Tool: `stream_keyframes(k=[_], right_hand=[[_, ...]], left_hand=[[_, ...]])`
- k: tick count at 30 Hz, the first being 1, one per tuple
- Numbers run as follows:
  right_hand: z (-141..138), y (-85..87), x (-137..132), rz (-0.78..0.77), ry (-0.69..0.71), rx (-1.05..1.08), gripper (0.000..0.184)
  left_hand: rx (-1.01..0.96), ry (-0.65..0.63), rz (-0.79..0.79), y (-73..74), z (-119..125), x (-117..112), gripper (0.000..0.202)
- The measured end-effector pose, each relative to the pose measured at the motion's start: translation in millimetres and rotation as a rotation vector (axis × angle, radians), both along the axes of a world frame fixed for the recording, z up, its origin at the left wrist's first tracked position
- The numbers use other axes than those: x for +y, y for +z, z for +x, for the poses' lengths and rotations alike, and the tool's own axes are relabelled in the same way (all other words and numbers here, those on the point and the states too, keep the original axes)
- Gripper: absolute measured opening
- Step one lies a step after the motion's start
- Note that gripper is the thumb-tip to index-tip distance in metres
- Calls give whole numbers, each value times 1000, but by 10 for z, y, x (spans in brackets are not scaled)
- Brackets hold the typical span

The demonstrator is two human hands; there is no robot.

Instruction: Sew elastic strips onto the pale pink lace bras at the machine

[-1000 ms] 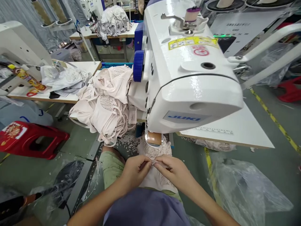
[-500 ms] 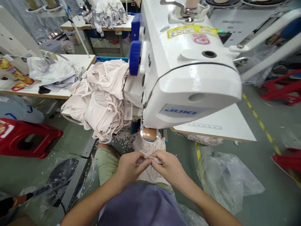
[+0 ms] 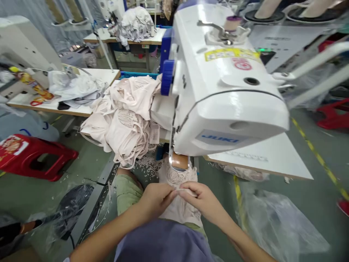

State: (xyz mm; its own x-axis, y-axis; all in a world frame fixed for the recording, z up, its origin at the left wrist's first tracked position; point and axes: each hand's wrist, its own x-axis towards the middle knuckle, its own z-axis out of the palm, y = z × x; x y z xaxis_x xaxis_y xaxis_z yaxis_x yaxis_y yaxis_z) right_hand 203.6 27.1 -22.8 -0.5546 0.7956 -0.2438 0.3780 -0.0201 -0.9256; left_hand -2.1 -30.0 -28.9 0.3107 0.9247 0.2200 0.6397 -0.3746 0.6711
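Note:
A pale pink lace garment hangs down from under the white sewing machine onto my lap. My left hand and my right hand meet in front of it, and both pinch a thin pink strap at the garment's top edge. The fingers of both hands are closed on the strap. The machine's needle area is hidden behind its head.
A heap of pink garments lies on the table left of the machine. A red stool stands on the floor at the left. Clear plastic bags lie at the right. Another worktable with white cloth is at the back left.
My hands have stayed together on the strap with small finger shifts. The view has swung slightly, so everything has moved a little to the right and down.

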Motion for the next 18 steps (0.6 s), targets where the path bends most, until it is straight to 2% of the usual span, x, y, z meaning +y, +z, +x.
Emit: stream_keyframes(k=[2,4,6,9,11,14,18], right_hand=[[48,-99,45,-56,-130,71,33],[72,-122,81,-46,-152,104,37],[55,-47,77,76,12,82,34],[-36,154,-5,302,326,46,20],[-103,261,-67,346,444,57,16],[-163,323,-115,418,492,71,17],[-193,261,-119,614,465,92,17]], left_hand=[[-69,-24,-83,69,-50,5,33],[-45,-58,-130,148,-103,-9,30],[56,-78,-124,233,-140,-39,26],[155,-94,-55,361,-162,-76,19],[134,-108,-8,418,-164,-81,18],[-6,-103,24,407,-162,-76,20],[-237,-56,14,269,-161,-91,16]])
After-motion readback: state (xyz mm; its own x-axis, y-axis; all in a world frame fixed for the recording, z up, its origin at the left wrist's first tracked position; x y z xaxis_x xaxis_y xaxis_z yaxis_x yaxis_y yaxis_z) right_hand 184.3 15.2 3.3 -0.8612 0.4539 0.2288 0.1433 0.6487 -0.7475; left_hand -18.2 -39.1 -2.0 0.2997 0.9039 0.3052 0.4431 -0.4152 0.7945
